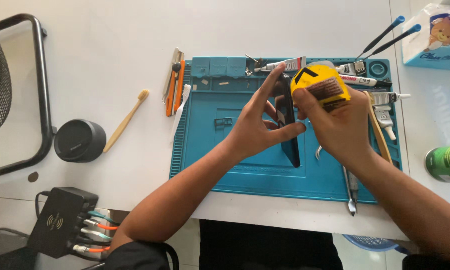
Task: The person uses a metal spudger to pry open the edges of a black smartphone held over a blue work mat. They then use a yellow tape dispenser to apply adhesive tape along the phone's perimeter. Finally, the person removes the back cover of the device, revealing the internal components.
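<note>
My left hand (257,125) holds a black smartphone (290,142) on edge, upright over the blue work mat (210,145), fingers spread along its side. Just right of the phone, my right hand (342,127) grips a yellow roll of tape (321,86) with a black mark and a brown label, held against the phone's top end. The two hands touch at the thumbs beside the phone.
Glue tubes (285,64), a marker and a bamboo brush (380,130) lie along the mat's top and right. Metal tweezers (352,192) lie at its lower right, cutters (174,85) at its left. A black round speaker (80,141), toothbrush (126,120), charger block (60,222), tissue box (435,37) and green can (447,162) surround it.
</note>
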